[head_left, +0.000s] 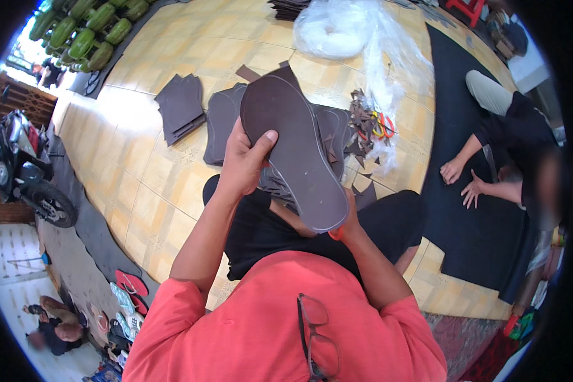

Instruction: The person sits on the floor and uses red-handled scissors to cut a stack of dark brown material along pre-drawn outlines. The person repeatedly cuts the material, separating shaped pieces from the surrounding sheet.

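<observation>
My left hand grips a brown sole-shaped piece at its left edge, thumb on top and fingers beneath. The piece has a pale outline along its rim, and its wide end still has angular corners. My right hand is at the narrow end on the right, mostly hidden behind the piece with its fingers out of sight. A small orange-red part shows beside it; I cannot make out what it belongs to. Beyond my crossed legs lie outlined brown sheets, partly covered by the held piece.
Brown offcuts and scissors with red and yellow handles lie right of the sheets. A sheet stack sits left, clear plastic beyond. At right, another person's hands rest over black material. A motorcycle stands left.
</observation>
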Demonstrator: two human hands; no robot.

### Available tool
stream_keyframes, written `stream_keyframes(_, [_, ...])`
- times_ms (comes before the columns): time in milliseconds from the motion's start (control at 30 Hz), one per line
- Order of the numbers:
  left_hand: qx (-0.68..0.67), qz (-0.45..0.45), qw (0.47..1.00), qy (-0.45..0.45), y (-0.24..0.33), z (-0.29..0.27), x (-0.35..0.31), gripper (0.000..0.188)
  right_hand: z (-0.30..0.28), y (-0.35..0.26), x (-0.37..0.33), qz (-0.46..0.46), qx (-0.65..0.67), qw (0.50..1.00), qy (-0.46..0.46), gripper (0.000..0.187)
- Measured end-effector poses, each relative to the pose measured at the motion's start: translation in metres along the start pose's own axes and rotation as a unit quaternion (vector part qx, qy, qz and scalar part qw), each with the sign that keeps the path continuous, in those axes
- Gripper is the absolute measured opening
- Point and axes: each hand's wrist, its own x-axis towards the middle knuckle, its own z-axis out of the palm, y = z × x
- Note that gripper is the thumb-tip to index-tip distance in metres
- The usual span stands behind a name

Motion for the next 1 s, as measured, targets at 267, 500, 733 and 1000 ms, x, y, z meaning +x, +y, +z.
stream_keyframes(267, [-0.046, -0.007, 0.999, 0.004, -0.032, 0.004, -0.01, 0.047, 0.008, -0.008, 0.005, -0.058, -0.107, 0.992, 0.042, 0.025])
stream_keyframes(500, [-0.075, -0.048, 0.996, -0.014, -0.02, 0.001, -0.016, 0.044, -0.004, -0.009, 0.007, 0.117, 0.004, 0.992, 0.036, 0.033])
stream_keyframes(733, [-0.003, -0.087, 0.993, -0.074, -0.023, -0.011, -0.022, 0.043, -0.011, -0.018, 0.019, 0.032, -0.085, 0.996, 0.018, 0.026])
stream_keyframes(1000, [-0.015, -0.102, 0.99, -0.095, -0.016, -0.005, -0.024, 0.047, -0.011, -0.02, 0.017, -0.005, -0.099, 0.995, 0.025, 0.028])
